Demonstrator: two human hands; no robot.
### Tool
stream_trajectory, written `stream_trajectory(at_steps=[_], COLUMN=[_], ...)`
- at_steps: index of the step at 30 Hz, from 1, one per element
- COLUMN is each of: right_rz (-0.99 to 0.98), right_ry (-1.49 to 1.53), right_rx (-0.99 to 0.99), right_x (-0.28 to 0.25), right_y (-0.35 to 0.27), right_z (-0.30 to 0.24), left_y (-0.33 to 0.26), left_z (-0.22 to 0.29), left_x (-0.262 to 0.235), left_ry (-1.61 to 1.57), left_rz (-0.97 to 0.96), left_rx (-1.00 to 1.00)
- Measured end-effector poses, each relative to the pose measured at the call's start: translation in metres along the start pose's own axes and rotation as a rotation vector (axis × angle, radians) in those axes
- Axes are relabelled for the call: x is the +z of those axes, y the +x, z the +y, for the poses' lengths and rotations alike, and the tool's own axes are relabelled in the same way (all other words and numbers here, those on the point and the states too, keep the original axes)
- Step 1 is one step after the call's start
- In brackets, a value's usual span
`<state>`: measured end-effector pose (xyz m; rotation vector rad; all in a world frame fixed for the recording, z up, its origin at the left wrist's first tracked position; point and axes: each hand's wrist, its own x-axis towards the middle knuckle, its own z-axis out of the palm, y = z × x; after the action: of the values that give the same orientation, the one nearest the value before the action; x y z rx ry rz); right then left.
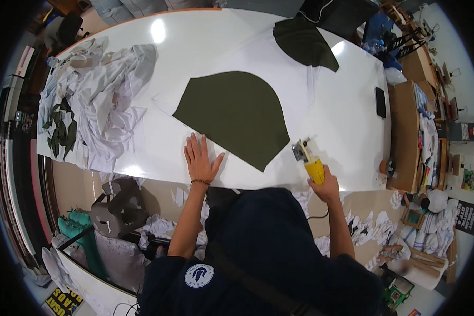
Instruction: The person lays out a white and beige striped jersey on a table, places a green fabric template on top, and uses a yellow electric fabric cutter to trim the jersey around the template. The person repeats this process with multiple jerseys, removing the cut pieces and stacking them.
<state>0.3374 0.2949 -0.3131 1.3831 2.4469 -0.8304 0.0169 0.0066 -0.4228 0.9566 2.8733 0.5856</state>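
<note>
A large dark green fabric piece (234,113) with a curved far edge lies flat in the middle of the white table (195,50). My left hand (199,162) rests flat with fingers spread, its fingertips at the near-left edge of that fabric. In my right hand (325,184) is an electric fabric cutter (314,169) with a yellow body, gripped round its handle. The cutter's metal head sits on the table just right of the fabric's right corner, apart from it. A dark cord hangs below the right hand.
Crumpled white fabric (108,89) is heaped at the table's left, with dark green scraps (62,129) beside it. Another dark green piece (305,43) lies at the far right. A black phone (380,102) is near the right edge. Below stands a grey plastic stool (118,208).
</note>
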Motion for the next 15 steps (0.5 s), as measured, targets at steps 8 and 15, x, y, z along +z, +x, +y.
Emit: stream_trajectory(at_steps=[8, 15], right_rz=[-0.014, 0.046], right_ry=[-0.061, -0.073], right_rx=[0.039, 0.003], right_x=[-0.002, 0.008], right_y=[0.019, 0.023], right_z=[-0.026, -0.035], left_y=[-0.001, -0.002], left_z=[0.005, 0.003], left_x=[-0.001, -0.002], left_ry=[0.029, 0.042], left_rz=[-0.001, 0.005], left_rx=[-0.022, -0.005])
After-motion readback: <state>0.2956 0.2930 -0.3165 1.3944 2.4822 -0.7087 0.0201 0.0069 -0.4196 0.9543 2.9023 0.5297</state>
